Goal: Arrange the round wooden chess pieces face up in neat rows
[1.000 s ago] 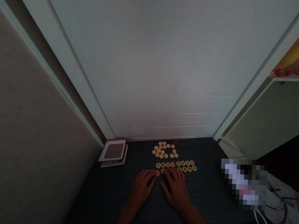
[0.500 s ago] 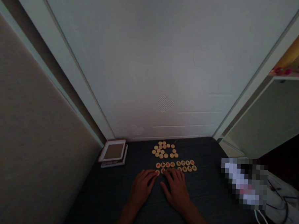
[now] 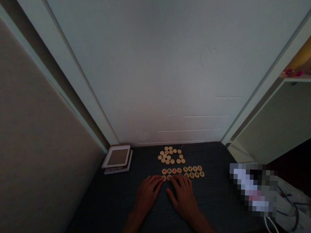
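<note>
On the dark table lie round wooden Chinese chess pieces with red or black characters. My left hand (image 3: 147,194) rests at the near left, its fingertips and thumb closed at the edge of a red-marked piece (image 3: 163,178). My right hand (image 3: 184,195) lies palm down with the thumb held apart. Its fingertips are at the near row, beside another red-marked piece (image 3: 169,178), and they hide part of that row. Just beyond runs a far row with a red-marked piece (image 3: 179,170) and a black-marked piece (image 3: 190,169).
Several blank-faced pieces (image 3: 168,157) lie in a loose ring farther back. A stacked pair of frame-like boxes (image 3: 118,157) sits at the table's back left. A white panel (image 3: 152,68) with heart patterns rises behind the table (image 3: 110,204). Blurred items and cables (image 3: 293,205) are at right.
The leftmost piece in the near row has shifted slightly away from me, more level with its neighbour. My hands have barely moved.
</note>
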The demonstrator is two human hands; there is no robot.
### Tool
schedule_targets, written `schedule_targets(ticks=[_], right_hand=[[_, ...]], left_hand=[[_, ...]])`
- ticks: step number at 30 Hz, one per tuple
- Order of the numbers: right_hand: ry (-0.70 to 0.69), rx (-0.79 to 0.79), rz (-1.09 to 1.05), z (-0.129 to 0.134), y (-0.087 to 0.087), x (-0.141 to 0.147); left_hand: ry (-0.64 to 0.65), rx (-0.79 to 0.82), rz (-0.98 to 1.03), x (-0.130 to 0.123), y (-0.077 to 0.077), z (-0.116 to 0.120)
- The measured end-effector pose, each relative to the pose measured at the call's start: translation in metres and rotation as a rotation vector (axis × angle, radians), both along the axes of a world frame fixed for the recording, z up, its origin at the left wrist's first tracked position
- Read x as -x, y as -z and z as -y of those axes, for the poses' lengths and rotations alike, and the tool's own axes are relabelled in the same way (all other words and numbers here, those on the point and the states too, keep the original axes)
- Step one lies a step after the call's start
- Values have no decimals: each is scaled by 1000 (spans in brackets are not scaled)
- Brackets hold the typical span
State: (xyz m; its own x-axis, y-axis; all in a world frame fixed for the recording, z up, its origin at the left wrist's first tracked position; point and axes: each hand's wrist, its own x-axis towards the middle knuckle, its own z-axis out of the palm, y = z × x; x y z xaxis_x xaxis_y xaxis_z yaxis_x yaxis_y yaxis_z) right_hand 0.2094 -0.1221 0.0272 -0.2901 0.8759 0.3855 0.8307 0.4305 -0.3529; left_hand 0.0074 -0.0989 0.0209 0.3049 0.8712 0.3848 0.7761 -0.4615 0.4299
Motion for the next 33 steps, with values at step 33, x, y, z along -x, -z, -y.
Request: schedule_targets(ticks=[33], right_hand=[[-6, -8, -28, 0, 0, 0]], left_hand=[[7, 37, 37, 2, 3, -3]])
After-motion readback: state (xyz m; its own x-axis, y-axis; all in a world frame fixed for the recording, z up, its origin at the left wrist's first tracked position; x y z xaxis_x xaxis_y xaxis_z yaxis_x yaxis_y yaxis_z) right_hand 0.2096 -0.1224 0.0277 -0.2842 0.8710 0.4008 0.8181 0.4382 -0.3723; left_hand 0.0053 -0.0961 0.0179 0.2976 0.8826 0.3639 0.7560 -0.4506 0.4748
